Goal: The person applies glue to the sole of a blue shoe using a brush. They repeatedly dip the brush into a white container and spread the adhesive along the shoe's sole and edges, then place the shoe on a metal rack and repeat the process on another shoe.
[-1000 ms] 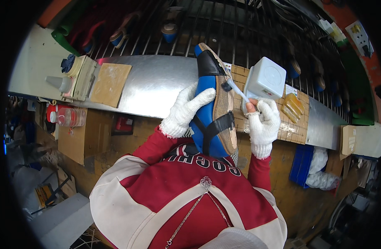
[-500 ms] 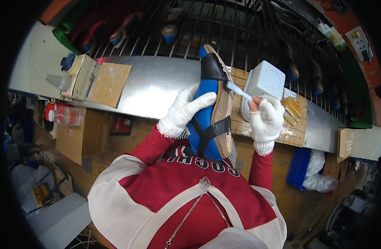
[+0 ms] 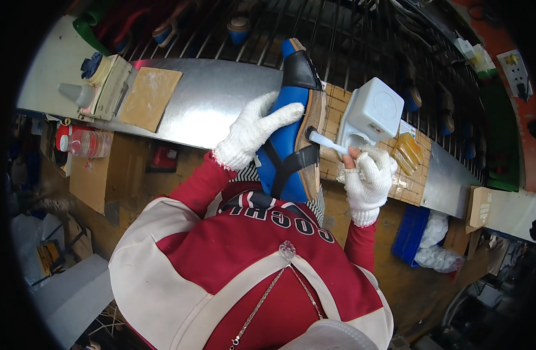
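Observation:
A blue shoe last (image 3: 285,146) with black sandal straps on it is turned on its side, its tan underside facing right. My left hand (image 3: 253,129), in a white knitted glove, grips it from the left with the thumb across the blue side. In my gloved right hand (image 3: 368,181), the bare fingertips pinch a brush (image 3: 329,142) with a pale handle. Its dark bristles touch the tan underside near the middle. Just beyond that hand, a pale plastic container (image 3: 376,111) stands on a gridded board (image 3: 337,104).
Behind the metal bench (image 3: 215,87) runs a rack of metal bars (image 3: 262,35) with more lasts. A yellow translucent block (image 3: 408,153) lies right of the container. At left are a tan board (image 3: 150,98) and a clear jar (image 3: 90,143); a blue crate (image 3: 412,233) stands low right.
The brush has moved down along the underside, from near the upper strap toward the middle. The last has shifted slightly away from my body, still in my left hand.

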A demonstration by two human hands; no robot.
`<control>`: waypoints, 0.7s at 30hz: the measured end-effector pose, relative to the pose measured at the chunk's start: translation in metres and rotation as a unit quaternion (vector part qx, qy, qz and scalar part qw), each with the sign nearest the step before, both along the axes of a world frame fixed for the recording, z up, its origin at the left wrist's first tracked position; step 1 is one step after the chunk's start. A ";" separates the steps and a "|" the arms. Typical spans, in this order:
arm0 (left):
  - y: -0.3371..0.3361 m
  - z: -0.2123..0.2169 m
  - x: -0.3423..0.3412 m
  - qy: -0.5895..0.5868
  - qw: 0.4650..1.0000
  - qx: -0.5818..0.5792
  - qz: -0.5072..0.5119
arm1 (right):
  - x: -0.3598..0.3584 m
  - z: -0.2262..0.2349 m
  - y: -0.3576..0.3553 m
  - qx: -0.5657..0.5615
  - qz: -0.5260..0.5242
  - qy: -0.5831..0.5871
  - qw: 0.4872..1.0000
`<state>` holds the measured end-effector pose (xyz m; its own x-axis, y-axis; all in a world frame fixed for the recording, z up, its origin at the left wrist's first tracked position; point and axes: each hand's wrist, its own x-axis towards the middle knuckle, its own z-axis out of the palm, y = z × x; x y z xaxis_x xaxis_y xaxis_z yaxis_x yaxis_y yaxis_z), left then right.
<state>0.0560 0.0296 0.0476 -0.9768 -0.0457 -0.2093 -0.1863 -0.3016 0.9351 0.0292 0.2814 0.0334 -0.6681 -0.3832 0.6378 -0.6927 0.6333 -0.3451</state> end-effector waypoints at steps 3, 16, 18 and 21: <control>-0.003 0.001 -0.003 -0.002 1.000 -0.024 -0.006 | 0.001 0.003 0.002 0.014 0.013 0.005 1.000; -0.019 0.000 -0.011 -0.008 1.000 0.012 -0.017 | -0.007 0.014 0.001 0.015 0.088 -0.064 0.994; -0.020 0.001 -0.012 -0.022 0.999 0.042 -0.019 | -0.005 0.013 0.001 0.020 0.088 -0.070 0.993; -0.021 0.002 -0.012 -0.037 0.997 0.068 -0.011 | -0.003 0.014 0.004 0.013 0.103 -0.089 0.991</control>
